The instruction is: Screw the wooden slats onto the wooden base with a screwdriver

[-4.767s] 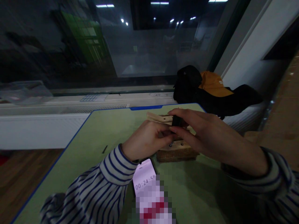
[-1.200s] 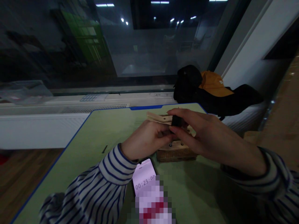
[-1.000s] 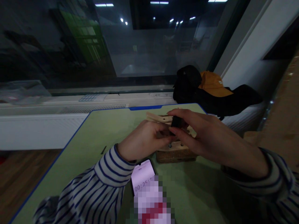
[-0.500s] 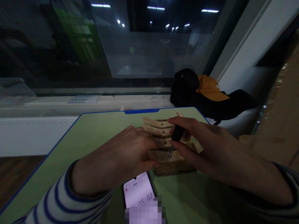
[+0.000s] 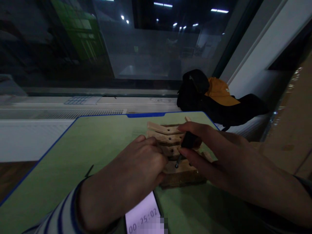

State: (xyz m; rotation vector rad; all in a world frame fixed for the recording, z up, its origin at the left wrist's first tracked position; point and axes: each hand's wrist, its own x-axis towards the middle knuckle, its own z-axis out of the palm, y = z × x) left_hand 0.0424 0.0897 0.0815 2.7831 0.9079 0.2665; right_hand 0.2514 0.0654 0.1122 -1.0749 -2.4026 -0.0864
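My right hand [image 5: 209,152] pinches a short screwdriver [image 5: 188,139] by its black handle. Its metal shaft slants down, and the tip meets a hole in the nearest pale wooden slat [image 5: 184,166]. Several such slats, bent at the middle and with drilled holes, lie in rows on a brown block [image 5: 182,180]. My left hand [image 5: 141,162] is closed at the left end of the nearer slats, gripping there with the fingertips mostly hidden. Just below it a phone [image 5: 143,213] shows a timer, partly covered by my left wrist and a blurred patch.
The green table [image 5: 104,133] has a blue edge. A thin dark object [image 5: 89,171] lies by my left forearm. Behind are a radiator [image 5: 97,113], a windowsill and a window. Black cloth [image 5: 195,87] and an orange cap [image 5: 219,92] sit at the back right, near a cardboard box [image 5: 287,123].
My left hand has curled more tightly and shifted slightly down. The screwdriver's handle leans a little further right, with its tip at the same hole. The view has shifted slightly.
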